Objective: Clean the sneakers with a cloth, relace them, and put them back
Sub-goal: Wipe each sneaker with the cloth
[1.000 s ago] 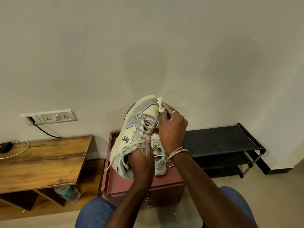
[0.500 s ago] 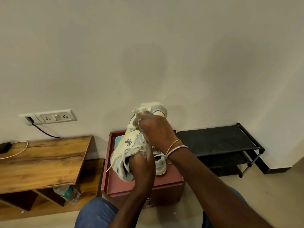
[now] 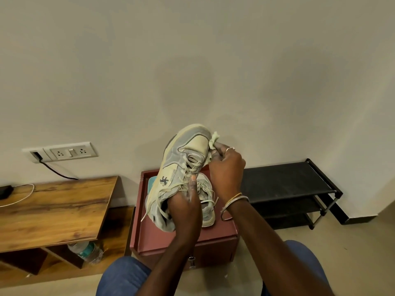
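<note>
Cleaning seems midway: the left hand (image 3: 186, 210) grips the cream-and-grey mesh sneaker (image 3: 181, 165) by its heel above the maroon wooden cabinet (image 3: 149, 238), the right hand (image 3: 227, 167) pinches a crumpled pale-green cloth (image 3: 214, 138) against its toe, the matching second sneaker (image 3: 207, 202) lies on that cabinet, and relacing and returning remain.

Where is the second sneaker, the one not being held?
In the head view, the second sneaker lies at centre on the red cabinet, just right of the left hand gripping the held sneaker, partly hidden by the right hand holding the cloth.
</note>
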